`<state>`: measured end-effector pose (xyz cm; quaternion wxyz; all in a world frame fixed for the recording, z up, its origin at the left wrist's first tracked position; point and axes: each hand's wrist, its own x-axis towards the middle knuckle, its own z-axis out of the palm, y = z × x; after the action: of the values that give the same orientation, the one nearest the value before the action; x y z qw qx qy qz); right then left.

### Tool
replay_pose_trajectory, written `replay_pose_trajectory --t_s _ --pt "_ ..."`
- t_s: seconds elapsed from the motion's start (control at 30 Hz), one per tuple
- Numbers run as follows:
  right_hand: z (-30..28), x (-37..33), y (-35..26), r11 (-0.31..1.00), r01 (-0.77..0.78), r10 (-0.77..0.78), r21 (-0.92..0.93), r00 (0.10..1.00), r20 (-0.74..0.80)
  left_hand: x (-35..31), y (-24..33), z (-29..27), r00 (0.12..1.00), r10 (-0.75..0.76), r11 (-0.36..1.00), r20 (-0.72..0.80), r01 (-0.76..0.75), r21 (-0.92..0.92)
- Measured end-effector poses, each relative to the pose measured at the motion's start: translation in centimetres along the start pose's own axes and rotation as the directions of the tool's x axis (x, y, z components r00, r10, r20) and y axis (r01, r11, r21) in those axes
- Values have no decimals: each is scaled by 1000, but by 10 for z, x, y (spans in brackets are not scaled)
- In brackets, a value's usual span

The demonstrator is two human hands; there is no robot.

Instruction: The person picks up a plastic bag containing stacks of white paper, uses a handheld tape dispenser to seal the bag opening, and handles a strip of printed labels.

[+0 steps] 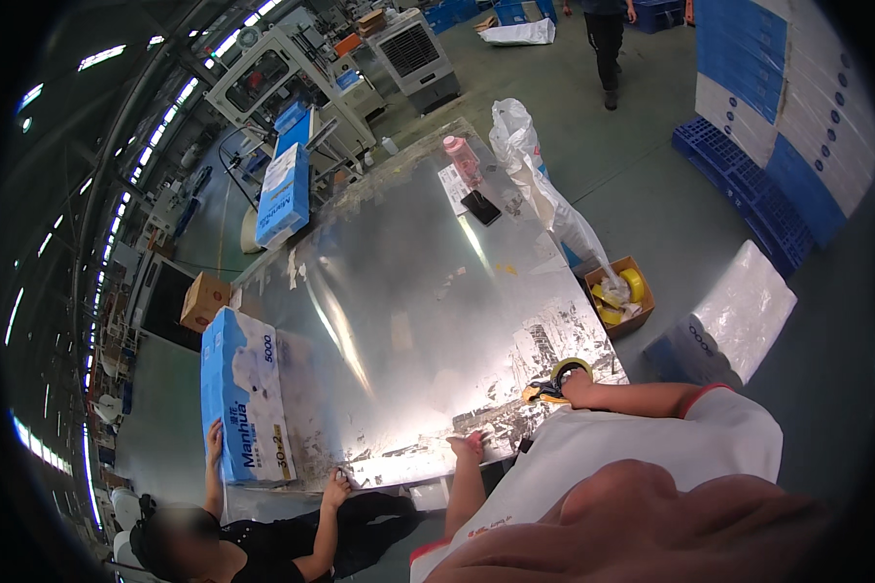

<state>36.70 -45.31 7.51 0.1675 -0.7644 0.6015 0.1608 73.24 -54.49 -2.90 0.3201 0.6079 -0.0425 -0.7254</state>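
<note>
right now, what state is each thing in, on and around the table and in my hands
Right hand: closed on the tape dispenser
Left hand: open, nothing seen in it
Tape dispenser: roll fitted
Phone: lying, screen dark
Pink bottle: cap on
Cardboard carton: open-topped, yellow rolls inside
Blue-and-white package: wrapped, co-worker's hand on it
White plastic bag: crumpled

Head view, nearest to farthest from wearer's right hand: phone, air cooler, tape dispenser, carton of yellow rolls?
1. Tape dispenser: in the right hand itself.
2. Carton of yellow rolls: beside the table's right edge.
3. Phone: toward the table's far right.
4. Air cooler: beyond the table's far end.
</note>
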Motion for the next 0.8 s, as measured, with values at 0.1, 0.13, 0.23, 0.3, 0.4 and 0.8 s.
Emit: replay_pose_trajectory --t_s 0.1,0.13,0.23,0.3,0.4,0.8 --pt "6 1 12 992 67 -66 109 998 -9 0 -2 9 998 46 999 -46 -45 30" --pt "-2 -1 10 990 71 -71 118 997 -6 4 -3 -3 1000 3 999 -26 -2 38" --pt "-7 -12 9 980 119 -103 157 989 -107 -10 1 2 991 -78 991 -110 89 100" --pt "-2 -11 12 973 55 -17 225 986 -168 -29 8 29 976 -107 982 -189 133 131" --pt "-43 -7 8 970 49 23 237 956 -293 -48 8 33 968 -60 987 -244 95 133" --pt "-33 69 42 919 -287 367 271 875 -315 -43 8 31 969 -5 985 -248 48 166"
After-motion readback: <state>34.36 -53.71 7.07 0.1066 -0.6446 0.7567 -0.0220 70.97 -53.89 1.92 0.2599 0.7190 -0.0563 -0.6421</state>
